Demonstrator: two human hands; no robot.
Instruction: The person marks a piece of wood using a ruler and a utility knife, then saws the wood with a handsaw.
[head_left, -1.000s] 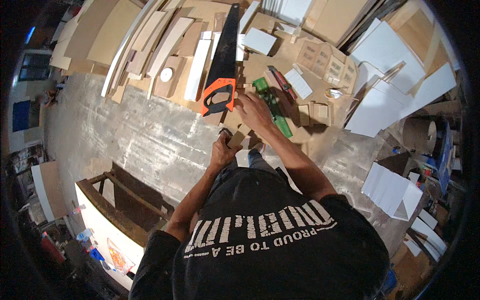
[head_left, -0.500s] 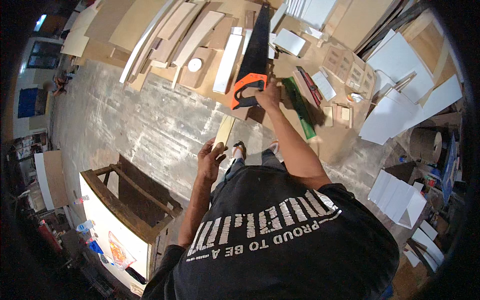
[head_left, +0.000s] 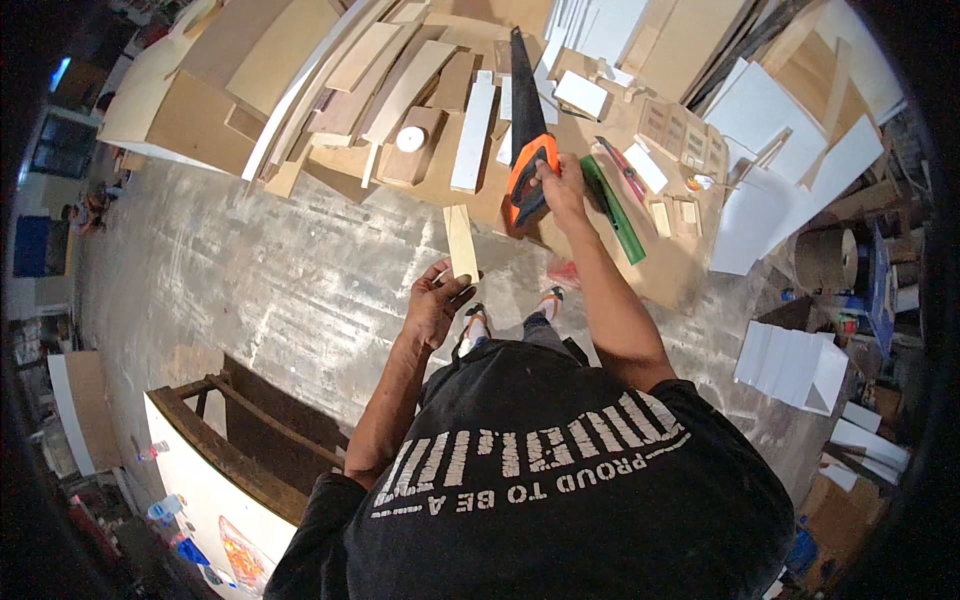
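Note:
My right hand [head_left: 562,188] is closed round the orange and black handle of a hand saw [head_left: 525,100]. The dark blade points away from me over the work table [head_left: 325,172]. In my left hand [head_left: 437,303], fingers and thumb pinch the near end of a short, pale wood strip [head_left: 460,243]. The strip stands out toward the table's near edge, to the left of the saw handle and apart from it. Close to my right hand lies a green bar [head_left: 612,210], with a red and dark tool [head_left: 622,170] beside it.
Wood strips [head_left: 410,90], a white-faced bar [head_left: 473,135] and a white round piece [head_left: 411,139] lie on the table. White panels [head_left: 775,200] lean at the right. A white-topped stand [head_left: 205,480] is at the lower left, and a white folded piece [head_left: 792,365] at the lower right.
The saw's handle has moved right with my right hand, and its blade now leans left. My left hand has shifted slightly, and the wood strip has turned from leaning right to leaning slightly left.

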